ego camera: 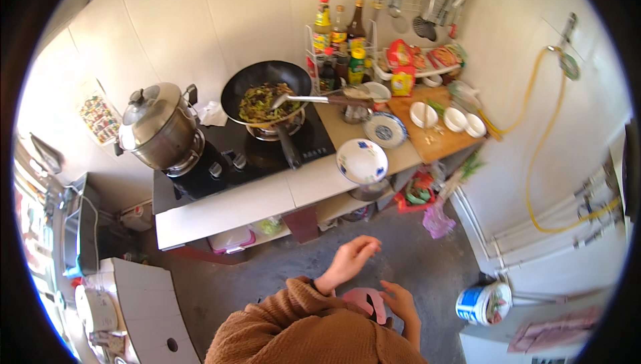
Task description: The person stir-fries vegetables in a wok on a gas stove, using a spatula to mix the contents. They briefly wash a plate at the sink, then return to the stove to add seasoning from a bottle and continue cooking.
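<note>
My left hand is held in front of me above the floor, its fingers loosely curled and no object visible in it. Lower and to its right, my right hand hangs with fingers apart, holding nothing, beside a pink cloth or garment at my front. Beyond both hands, a white flower-patterned plate lies at the counter's front edge. A black wok stands on the right burner with chopped greens inside. A metal spatula rests across the wok, its dark handle reaching right.
A lidded steel pot stands on the left of the black cooktop. Right of the wok are a blue-patterned plate, bottles, and a wooden board with white bowls. A bucket is on the right.
</note>
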A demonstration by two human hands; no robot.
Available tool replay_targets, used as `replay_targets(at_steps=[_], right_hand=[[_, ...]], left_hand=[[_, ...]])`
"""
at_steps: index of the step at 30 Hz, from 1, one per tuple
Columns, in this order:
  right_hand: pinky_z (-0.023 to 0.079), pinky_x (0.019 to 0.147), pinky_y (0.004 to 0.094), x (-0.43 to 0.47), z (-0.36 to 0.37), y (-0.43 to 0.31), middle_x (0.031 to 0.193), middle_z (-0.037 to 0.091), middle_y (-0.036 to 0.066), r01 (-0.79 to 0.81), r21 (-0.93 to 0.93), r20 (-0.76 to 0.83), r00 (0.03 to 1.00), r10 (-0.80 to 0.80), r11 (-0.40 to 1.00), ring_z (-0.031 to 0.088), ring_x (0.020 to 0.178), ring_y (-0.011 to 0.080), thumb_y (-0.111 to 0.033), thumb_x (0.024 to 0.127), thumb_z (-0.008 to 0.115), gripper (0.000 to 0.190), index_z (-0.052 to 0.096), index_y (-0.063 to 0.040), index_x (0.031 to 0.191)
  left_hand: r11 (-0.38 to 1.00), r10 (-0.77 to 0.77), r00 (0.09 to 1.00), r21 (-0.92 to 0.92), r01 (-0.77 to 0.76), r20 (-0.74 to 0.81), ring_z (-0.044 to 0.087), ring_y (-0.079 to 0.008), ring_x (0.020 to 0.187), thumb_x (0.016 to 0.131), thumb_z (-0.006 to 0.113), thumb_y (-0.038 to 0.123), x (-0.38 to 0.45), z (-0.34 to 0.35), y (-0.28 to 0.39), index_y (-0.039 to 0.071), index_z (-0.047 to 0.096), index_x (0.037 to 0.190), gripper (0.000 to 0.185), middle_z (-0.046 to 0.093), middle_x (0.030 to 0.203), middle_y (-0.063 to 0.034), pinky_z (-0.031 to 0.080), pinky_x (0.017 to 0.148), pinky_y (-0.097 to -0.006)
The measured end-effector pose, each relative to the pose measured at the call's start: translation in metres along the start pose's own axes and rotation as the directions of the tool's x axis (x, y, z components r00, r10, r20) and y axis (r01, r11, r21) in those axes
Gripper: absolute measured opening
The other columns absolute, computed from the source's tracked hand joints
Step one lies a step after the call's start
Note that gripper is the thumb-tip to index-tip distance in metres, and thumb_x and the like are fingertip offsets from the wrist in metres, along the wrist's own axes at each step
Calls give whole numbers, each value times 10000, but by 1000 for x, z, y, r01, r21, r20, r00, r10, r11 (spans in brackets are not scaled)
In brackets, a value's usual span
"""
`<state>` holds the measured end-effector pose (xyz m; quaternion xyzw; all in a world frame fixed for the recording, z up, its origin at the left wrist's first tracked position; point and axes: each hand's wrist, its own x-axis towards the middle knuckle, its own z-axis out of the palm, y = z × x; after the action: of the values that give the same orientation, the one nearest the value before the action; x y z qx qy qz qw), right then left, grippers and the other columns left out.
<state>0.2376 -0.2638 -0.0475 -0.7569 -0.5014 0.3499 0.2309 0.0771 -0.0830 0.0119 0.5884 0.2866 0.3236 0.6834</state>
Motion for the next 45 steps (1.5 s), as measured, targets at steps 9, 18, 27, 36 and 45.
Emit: replay_targets(at_steps=[9, 18, 27, 36, 45], right_hand=[[500, 830, 348, 195, -70, 58, 1119, 667, 116, 253, -132, 385, 904, -186, 958, 653, 985, 260, -241, 825, 690, 436, 612, -127, 1240], [477, 862, 391, 381, -203, -2, 1162, 625, 125, 569, -9, 410, 753, -516, 823, 605, 1029, 310, -305, 892, 592, 410, 588, -98, 1246], [489, 853, 317, 517, -307, -15, 1143, 647, 143, 573, 156, -28, 817, -576, 805, 631, 1022, 205, -291, 931, 598, 320, 664, -3, 1051], [480, 849, 344, 769, -286, -8, 1051, 644, 98, 451, 397, -356, 879, -318, 800, 618, 932, 206, -141, 739, 755, 522, 530, -42, 1201], [437, 849, 286, 891, -276, 75, 1101, 629, 44, 199, 635, -107, 979, -171, 747, 564, 985, 131, -215, 940, 577, 281, 592, -43, 1163]], left_hand=[[982, 41, 970, 191, 6, -240, 589, -155, 802, 1005, 441, 152, 125, -8, 11, -20, 670, 1000, 287, 645, 913, -90, 481, 745, -292], [973, 106, 871, 233, 9, -479, 598, -153, 794, 977, 472, 107, 237, 39, 30, -13, 691, 969, 250, 653, 906, -100, 480, 728, -276], [969, -4, 818, 200, 145, -575, 603, -152, 806, 962, 508, 123, 294, 55, 18, -14, 708, 924, 245, 666, 886, -92, 476, 724, -273], [922, -52, 705, 238, 307, -708, 625, -162, 818, 927, 559, 113, 294, 64, 25, 12, 730, 884, 203, 685, 915, -74, 483, 728, -273], [915, 75, 624, 303, 267, -778, 641, -177, 859, 794, 741, 105, 266, 61, 21, 54, 746, 863, 86, 677, 965, -59, 497, 750, -280]])
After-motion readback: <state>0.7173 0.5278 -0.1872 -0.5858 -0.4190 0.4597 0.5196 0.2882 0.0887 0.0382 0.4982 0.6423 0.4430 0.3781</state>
